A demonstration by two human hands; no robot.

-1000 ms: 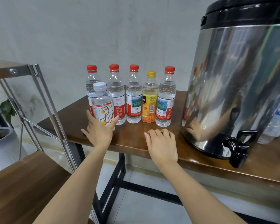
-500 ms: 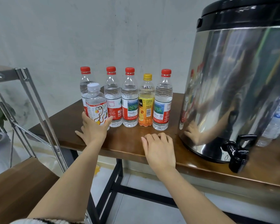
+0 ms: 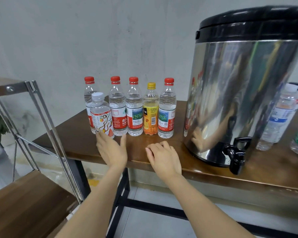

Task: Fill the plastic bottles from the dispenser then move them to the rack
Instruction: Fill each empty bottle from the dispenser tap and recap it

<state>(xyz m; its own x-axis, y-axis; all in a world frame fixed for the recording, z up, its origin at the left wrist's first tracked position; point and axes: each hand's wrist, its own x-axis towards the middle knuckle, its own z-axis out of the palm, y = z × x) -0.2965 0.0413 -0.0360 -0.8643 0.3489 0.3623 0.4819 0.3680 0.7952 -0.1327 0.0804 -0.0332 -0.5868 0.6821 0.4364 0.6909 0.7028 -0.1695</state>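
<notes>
- Since half a second ago the left hand [image 3: 112,151] is sliding right and loosening off the white-capped bottle [image 3: 101,115]. It was cupping the base; now the thumb is standing apart to the right.
- Left hand is spreading wide and holding nothing. Its fingertips are lying at the bottle's foot, but they are blurred, so contact cannot be told.
- Right hand [image 3: 164,156] is resting on the table [image 3: 273,170] by the near edge, fingers loosely curled, holding nothing.
- White-capped bottle is standing upright at the left end of the group, just in front of the leftmost of four red-capped bottles [image 3: 134,115]. A yellow-capped bottle [image 3: 150,110] is standing between the two rightmost. All are wearing caps.
- Dispenser [image 3: 239,93] is sitting to the right, its tap [image 3: 236,155] overhanging the near table edge. Rack [image 3: 24,208] is standing left of the table.
- Risk, judged: the bottles are crowding each other, so a wide grasp is liable to topple a neighbour.
- Risk, judged: the tap is hanging clear of the tabletop, so a misaligned neck is sending water to the floor.
</notes>
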